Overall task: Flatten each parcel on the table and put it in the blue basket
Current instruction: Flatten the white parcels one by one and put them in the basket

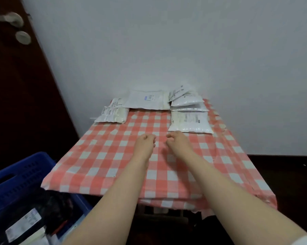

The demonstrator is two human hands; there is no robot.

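The nearest parcel [190, 122] lies flat, long axis running across the table [103, 156]. Our left grip [145, 141] and right grip [176, 140] are both clenched, holding nothing.

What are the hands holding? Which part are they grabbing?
Nothing is held. The left hand and the right hand are over the checked tablecloth with curled fingers, and neither one grips a parcel.
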